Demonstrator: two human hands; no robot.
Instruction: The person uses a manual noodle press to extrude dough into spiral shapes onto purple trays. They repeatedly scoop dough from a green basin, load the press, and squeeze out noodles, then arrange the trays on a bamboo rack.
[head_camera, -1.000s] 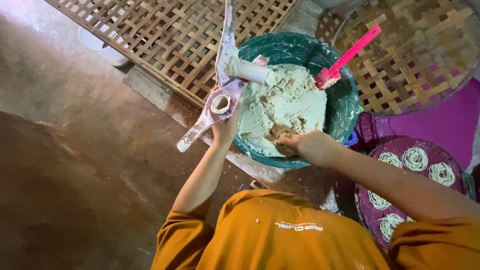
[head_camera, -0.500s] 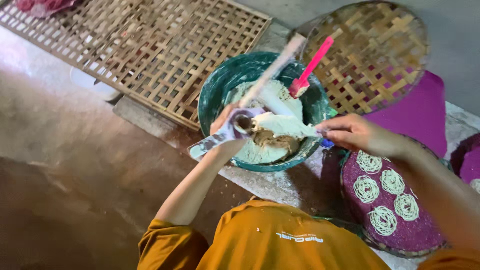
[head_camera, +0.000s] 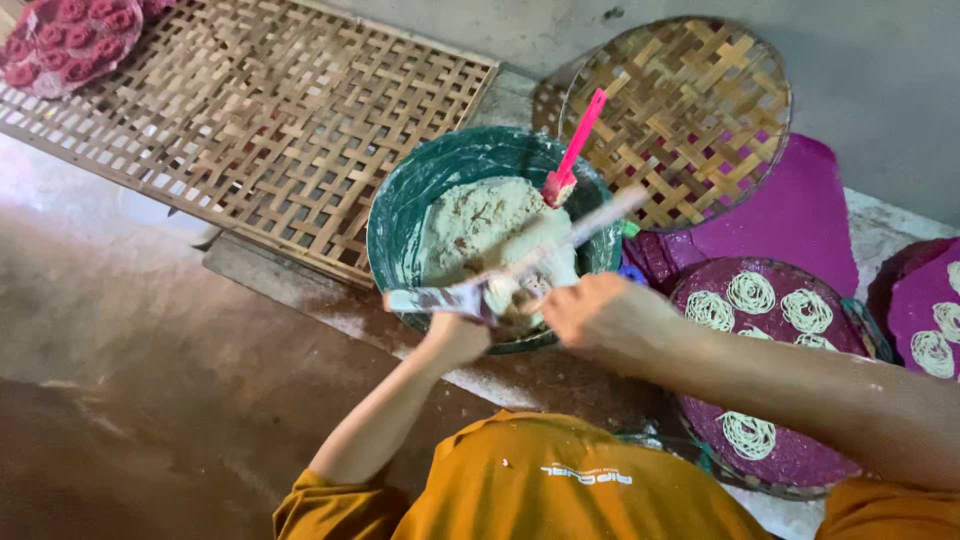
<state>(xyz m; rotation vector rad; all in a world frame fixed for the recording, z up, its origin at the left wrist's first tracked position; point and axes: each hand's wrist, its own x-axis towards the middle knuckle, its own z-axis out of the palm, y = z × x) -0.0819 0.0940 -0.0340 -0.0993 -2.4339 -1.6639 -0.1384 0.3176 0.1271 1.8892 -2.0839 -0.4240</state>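
While your left hand (head_camera: 455, 340) is clamping the lowered dough press (head_camera: 480, 295) at the green bowl's (head_camera: 400, 215) 6 o'clock rim, your right hand (head_camera: 600, 310), dough-free now, is closing on its upper lever.

The scene is dim and warm, with soft, even light and no hard shadows. The floor (head_camera: 130, 400) at the lower left falls into deep brown shade, while the grey wall (head_camera: 860, 90) at the upper right is a little brighter. Motion blur smears the press (head_camera: 500, 285) and both hands, the left hand (head_camera: 455, 335) and the right hand (head_camera: 600, 315). The woven mat (head_camera: 260, 130) stays fairly sharp. The whole picture looks soft and slightly grainy.
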